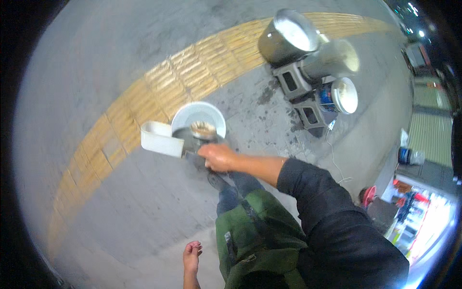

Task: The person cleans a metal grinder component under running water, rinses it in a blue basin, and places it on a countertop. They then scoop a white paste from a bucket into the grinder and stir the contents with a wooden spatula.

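Observation:
My right hand reaches forward and is shut on a blurred utensil, whose round head looks whitish and brown; its exact kind cannot be told. Beneath it is a dark, rounded vessel, partly hidden by the hand and utensil. A white plastic basin on the pavement lies just beyond the utensil. Left of the basin is a white rectangular tub. Low in the view, my left hand hangs apart from these things, its fingers loosely curled around nothing visible.
Yellow tactile paving curves across the grey pavement. At the upper right, a large metal pot, a second pot and a plastic bucket stand by concrete blocks. A white cable trails along the ground.

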A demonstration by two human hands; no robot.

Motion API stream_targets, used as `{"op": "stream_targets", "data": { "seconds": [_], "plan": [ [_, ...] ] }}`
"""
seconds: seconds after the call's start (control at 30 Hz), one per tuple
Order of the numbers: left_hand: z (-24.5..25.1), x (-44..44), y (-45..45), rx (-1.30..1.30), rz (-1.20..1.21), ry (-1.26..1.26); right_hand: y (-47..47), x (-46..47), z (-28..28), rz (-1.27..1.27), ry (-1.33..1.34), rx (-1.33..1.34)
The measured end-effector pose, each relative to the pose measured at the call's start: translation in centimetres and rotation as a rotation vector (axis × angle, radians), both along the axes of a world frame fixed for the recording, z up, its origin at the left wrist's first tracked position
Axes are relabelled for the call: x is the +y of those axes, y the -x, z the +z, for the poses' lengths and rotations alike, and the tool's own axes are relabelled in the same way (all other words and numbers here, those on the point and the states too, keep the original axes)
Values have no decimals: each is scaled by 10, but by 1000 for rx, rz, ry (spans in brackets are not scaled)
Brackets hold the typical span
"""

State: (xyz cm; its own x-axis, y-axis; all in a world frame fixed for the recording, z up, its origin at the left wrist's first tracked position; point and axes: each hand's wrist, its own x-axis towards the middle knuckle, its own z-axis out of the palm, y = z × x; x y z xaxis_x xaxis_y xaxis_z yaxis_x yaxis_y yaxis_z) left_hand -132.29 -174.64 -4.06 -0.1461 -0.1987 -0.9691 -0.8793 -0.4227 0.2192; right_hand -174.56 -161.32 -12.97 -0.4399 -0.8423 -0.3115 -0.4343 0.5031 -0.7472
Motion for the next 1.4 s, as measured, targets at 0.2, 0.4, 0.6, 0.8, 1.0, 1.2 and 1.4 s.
{"op": "stream_targets", "data": {
  "seconds": [0.2, 0.4, 0.6, 0.8, 1.0, 1.2, 1.4],
  "plan": [
    [44, 13, 186, 410, 124, -221, -50, 45, 113, -267, 82, -103],
    [107, 80, 296, 391, -20, -335, -76, 104, 185, -301, 55, -72],
    [119, 178, 321, 334, -11, -295, -64, 195, 217, -248, 140, 82],
    [125, 279, 376, 331, -97, -187, -28, 311, 232, -289, 205, 240],
    [121, 332, 454, 360, -178, -340, -2, 463, 243, -713, 497, 278],
    [130, 319, 519, 354, -171, -162, -52, 643, 195, -1410, 182, -114],
    [109, 282, 560, 340, -121, -81, -87, 708, 126, -1753, 127, -524]
  ]
}}
